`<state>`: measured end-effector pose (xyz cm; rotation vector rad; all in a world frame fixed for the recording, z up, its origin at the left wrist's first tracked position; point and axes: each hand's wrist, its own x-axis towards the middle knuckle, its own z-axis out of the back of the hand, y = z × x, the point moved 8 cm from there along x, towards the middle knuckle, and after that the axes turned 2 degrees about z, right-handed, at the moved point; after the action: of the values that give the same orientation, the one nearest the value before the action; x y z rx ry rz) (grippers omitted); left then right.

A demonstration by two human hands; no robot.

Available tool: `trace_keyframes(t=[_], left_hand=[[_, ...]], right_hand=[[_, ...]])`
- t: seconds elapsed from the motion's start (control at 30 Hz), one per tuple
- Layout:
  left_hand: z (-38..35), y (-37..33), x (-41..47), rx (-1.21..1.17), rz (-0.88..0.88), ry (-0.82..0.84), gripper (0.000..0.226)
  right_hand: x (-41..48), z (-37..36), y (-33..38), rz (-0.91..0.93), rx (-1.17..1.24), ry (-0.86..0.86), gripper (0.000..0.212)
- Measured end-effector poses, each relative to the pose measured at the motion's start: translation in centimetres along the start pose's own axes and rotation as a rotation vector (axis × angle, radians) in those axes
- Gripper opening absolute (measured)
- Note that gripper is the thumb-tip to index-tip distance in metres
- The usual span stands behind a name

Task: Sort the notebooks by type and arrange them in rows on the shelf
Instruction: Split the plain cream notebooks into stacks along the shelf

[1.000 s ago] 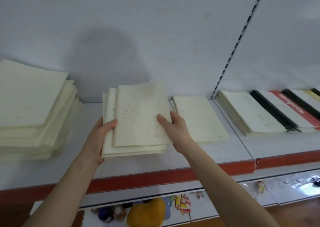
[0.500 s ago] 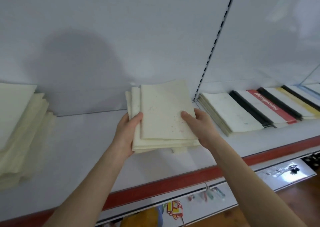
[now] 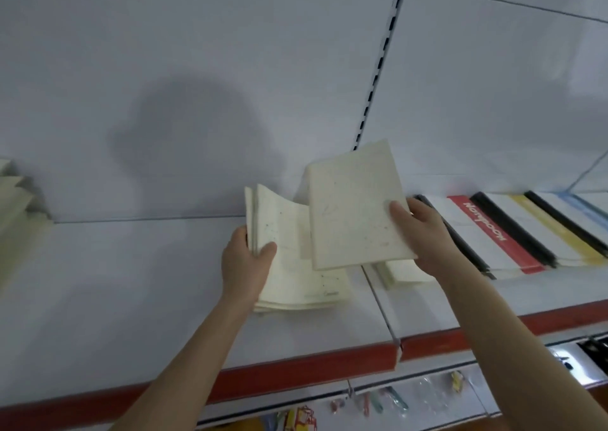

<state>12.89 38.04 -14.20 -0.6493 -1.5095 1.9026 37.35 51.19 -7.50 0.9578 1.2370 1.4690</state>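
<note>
2 bare hands work over a white shelf (image 3: 131, 282) with a red front strip (image 3: 296, 371). The left hand (image 3: 245, 266) has its grip clamped on a stack of cream notebooks (image 3: 296, 266), thumb on the top cover and fingers underneath. At least 3 page edges show at its far end, but the exact count cannot be told. The stack bows upward at the back, and whether its near edge touches the shelf is unclear.

The right hand (image 3: 424, 233) has its grip clamped on 1 single cream notebook (image 3: 352, 207), thumb on the speckled cover near its right edge. It is held tilted above the shelf, just right of the stack and overlapping the stack's right side.

The shelf runs in 2 sections, meeting at a seam below the single notebook. On the right section lies 1 low cream pile (image 3: 408, 271), mostly hidden by the right hand and the raised notebook. Beside it is a fanned row of notebooks showing 6 spines: 3 black, 1 yellow, 1 pale blue and 1 red spine (image 3: 487, 233) with white lettering. At the far left edge sits 1 more cream pile (image 3: 13, 200), cut off by the frame.

1 slotted upright (image 3: 378, 62) divides the white back panel; the raised notebook hides its foot. A lower shelf (image 3: 427, 394) carries small packaged items, too blurred to name.
</note>
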Motion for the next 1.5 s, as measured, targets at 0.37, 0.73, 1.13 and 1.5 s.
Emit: trace_keyframes(t=[0.37, 0.73, 1.13, 1.5], left_hand=[[0.5, 1.7, 0.3, 0.075, 0.109, 0.073, 0.03], [12.9, 1.0, 0.6, -0.315, 0.166, -0.057, 0.03], [18.2, 5.9, 3.4, 0.434, -0.111, -0.005, 0.022], [15.6, 7.3, 4.7, 0.751, -0.107, 0.109, 0.036]], right_hand=[[-0.8, -3.8, 0.6, -0.003, 0.094, 0.133, 0.011], [-4.0, -19.9, 0.7, 0.127, -0.118, 0.306, 0.017], [-6.4, -27.7, -3.4, 0.106, -0.613, 0.255, 0.04], [-6.2, -27.0, -4.6, 0.088, -0.722, 0.176, 0.015]])
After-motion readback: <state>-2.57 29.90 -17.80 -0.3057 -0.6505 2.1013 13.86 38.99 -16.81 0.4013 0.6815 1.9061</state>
